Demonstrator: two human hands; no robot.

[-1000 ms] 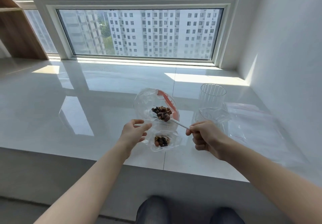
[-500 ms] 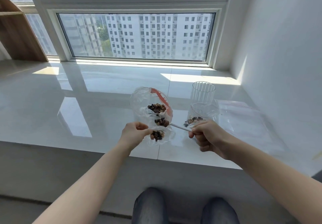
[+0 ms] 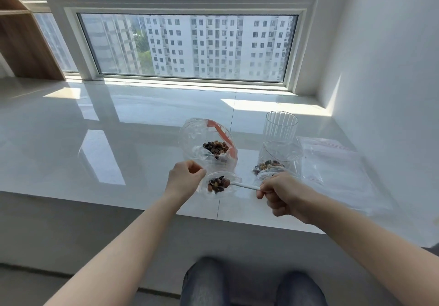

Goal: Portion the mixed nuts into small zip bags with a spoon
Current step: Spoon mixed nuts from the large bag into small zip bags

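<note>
A large clear bag [image 3: 190,137] with a red zip strip stands open on the white sill, mixed nuts [image 3: 215,147] at its bottom. In front of it my left hand [image 3: 184,181] pinches the rim of a small zip bag [image 3: 234,188], holding it open. My right hand [image 3: 286,194] grips the handle of a white spoon [image 3: 245,186]. The spoon's bowl is inside the small bag among a small heap of nuts [image 3: 218,184]. Another small bag with nuts [image 3: 269,165] sits just behind my right hand.
A ribbed clear cup [image 3: 280,125] stands at the back right. Flat empty zip bags [image 3: 332,163] lie to the right, near the white wall. The sill's front edge [image 3: 118,201] runs just under my hands. My knees show below.
The spoon has come down from the large bag into the small bag, and its nuts now lie there. My left hand has closed on the small bag's rim. The camera has tilted down.
</note>
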